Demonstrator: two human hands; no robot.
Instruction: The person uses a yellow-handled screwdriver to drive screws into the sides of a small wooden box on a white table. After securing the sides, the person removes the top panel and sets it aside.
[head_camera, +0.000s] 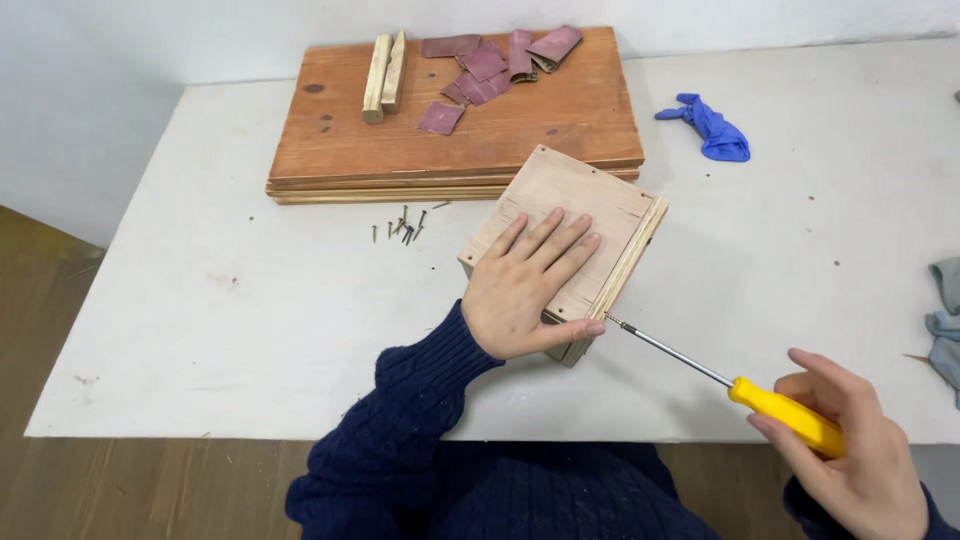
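A pale wooden box (585, 200) sits on the white table (250, 310), near its middle. My left hand (527, 283) lies flat on the box's top with fingers spread, thumb along the near side edge. My right hand (853, 450) grips the yellow handle of a screwdriver (735, 385). Its metal shaft runs up-left, and the tip meets the box's side edge next to my left thumb.
Several loose screws (403, 226) lie left of the box. Behind it lies a stack of wooden boards (560, 120) carrying two wood strips (384, 75) and several sandpaper pieces (488, 68). A blue glove (712, 127) and a grey cloth (945, 320) are at right.
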